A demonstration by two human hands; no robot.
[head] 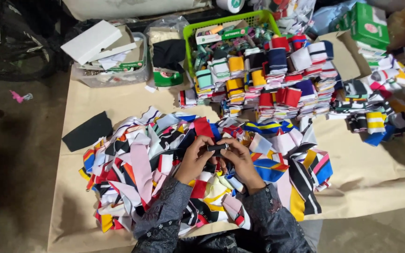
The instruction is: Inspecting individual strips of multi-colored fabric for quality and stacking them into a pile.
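My left hand [194, 158] and my right hand [239, 158] meet over a big heap of striped fabric strips [132, 173] on a tan paper sheet. Both hands pinch a small dark folded strip [217, 147] between their fingertips. My dark patterned sleeves run in from the bottom edge. Behind the heap stand stacks of folded striped bands [277, 79] in many colours.
A green plastic basket [188, 29] holds more bands at the back. A clear bin with white boxes [104, 47] stands back left. A black cloth piece [87, 132] lies at the left. Green cartons [369, 21] and more folded bands [376, 100] sit at the right.
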